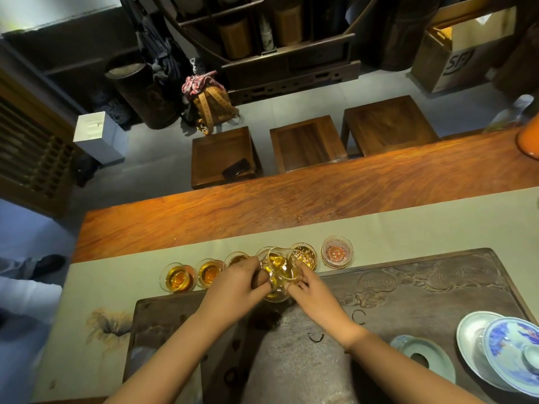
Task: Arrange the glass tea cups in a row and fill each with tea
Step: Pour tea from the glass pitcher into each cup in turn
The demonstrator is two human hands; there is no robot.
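Several small glass tea cups stand in a row on the grey-green cloth runner [96, 287]. The two leftmost cups [178, 277] [210, 273] hold amber tea, and a third [236, 259] is partly hidden behind my left hand. A glass pitcher [278, 272] with amber tea is tilted over the row. My left hand [239, 284] grips its left side; my right hand [309, 290] holds its right side with the fingertips. A cup [304, 254] just behind the pitcher shows amber liquid. The rightmost cup [337, 252] looks empty.
A dark carved tea tray [437, 287] lies under my forearms. A celadon ring-shaped dish [423, 357] and a blue-and-white lidded bowl on a saucer [507, 351] sit at its right. The wooden table [291, 199] stretches beyond the runner, with three wooden stools [306, 141] behind it.
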